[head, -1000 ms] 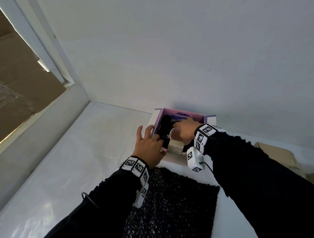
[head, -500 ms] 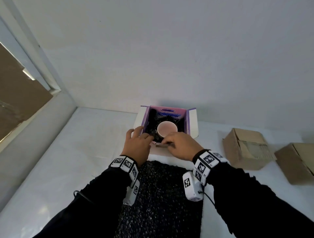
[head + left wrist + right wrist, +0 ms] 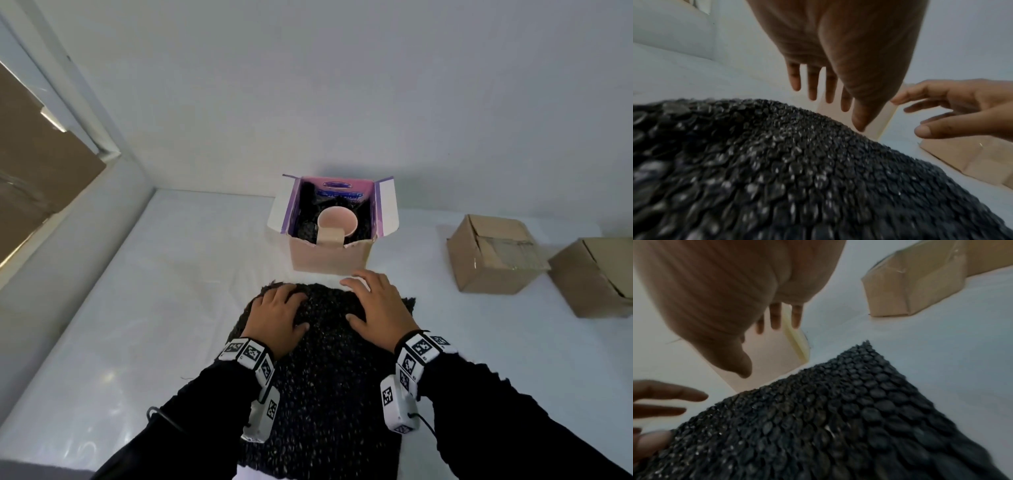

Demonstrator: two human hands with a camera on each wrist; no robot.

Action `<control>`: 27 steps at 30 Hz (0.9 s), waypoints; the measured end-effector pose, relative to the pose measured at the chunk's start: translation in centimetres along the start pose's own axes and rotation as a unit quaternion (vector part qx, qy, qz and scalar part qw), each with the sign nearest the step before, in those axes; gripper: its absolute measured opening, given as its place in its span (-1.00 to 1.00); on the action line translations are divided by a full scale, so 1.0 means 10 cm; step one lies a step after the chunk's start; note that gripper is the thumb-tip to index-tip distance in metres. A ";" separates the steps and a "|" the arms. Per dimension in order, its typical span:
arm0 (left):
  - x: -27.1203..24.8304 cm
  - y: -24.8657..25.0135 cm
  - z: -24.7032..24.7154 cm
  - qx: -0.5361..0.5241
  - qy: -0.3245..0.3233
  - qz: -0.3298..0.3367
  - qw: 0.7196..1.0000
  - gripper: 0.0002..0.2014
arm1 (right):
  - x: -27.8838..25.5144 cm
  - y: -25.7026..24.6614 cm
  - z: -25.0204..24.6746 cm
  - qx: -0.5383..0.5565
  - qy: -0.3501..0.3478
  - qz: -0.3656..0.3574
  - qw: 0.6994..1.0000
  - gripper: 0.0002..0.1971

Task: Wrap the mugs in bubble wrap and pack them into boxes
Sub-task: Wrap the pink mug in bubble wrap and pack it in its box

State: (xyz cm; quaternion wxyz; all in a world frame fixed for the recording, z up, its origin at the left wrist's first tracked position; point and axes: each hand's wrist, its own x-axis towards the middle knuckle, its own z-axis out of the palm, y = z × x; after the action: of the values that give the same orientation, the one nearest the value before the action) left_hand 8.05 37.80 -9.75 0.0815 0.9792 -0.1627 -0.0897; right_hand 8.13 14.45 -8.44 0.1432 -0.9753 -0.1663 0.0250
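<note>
Mug (image 3: 337,221): pink, upright in open box (image 3: 329,257) at far centre of tabletop (image 3: 144,308), black wrap packed around it. Sheet of black bubble wrap (image 3: 325,377) lies near. Left hand (image 3: 274,317) and right hand (image 3: 380,310) over its far edge, grip spread, fingers relaxed, pinching nothing. Two brown boxes (image 3: 493,255) right.

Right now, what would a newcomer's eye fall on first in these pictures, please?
The open box at the wall, a pink mug inside. Nearer, the left hand and right hand, fingers spread, over black bubble wrap. Two closed cardboard boxes sit right.
</note>
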 end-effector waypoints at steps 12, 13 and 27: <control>-0.24 0.26 0.17 0.047 -0.014 -0.031 0.998 0.02 | -0.18 0.06 0.13 -0.089 -0.197 0.079 0.973 -0.43; -0.24 0.26 0.12 0.059 0.018 -0.023 0.998 0.05 | -0.17 0.03 0.08 -0.081 -0.179 0.055 0.979 -0.53; 0.22 0.19 -1.18 0.128 0.121 0.075 0.982 -0.56 | 0.44 -0.31 -1.34 0.176 -0.129 -0.007 0.976 -0.73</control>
State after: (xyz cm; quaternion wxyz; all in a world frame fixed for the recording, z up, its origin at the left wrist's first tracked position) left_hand 11.94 36.82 1.77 -0.0186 0.9702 -0.2348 0.0572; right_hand 12.61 15.09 5.25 0.2902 -0.9222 -0.1832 0.1785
